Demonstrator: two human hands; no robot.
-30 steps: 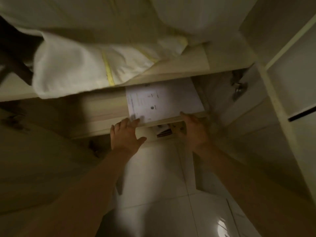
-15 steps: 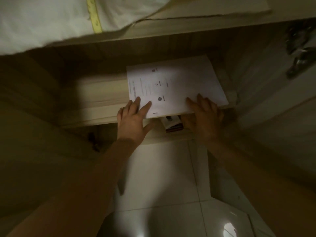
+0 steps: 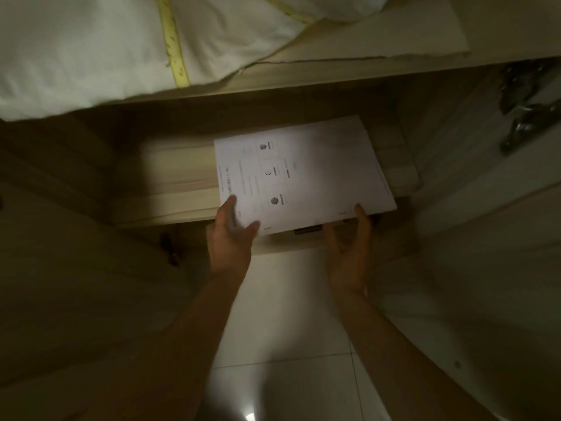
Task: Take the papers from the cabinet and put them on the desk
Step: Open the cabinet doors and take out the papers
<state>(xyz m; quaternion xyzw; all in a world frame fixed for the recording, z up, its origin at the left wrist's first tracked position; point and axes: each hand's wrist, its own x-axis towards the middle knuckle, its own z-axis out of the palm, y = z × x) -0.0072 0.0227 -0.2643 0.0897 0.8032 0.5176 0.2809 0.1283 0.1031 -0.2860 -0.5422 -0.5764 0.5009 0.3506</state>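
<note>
A stack of white printed papers lies on a pale wooden shelf inside the open cabinet, its near edge sticking out over the shelf's front. My left hand grips the near left corner, thumb on top of the sheet and fingers under it. My right hand holds the near right edge from below, palm up, with the thumb tip on the paper's rim. The desk is not in view.
White bedding with a yellow stripe fills the shelf above and overhangs its edge. A metal hinge sits on the cabinet's right side. A small dark object lies under the papers. Glossy white floor tiles spread below.
The hands went from lying flat on top of the papers to gripping the near edge from below. The stack has slid toward me, past the shelf front. The camera has come closer.
</note>
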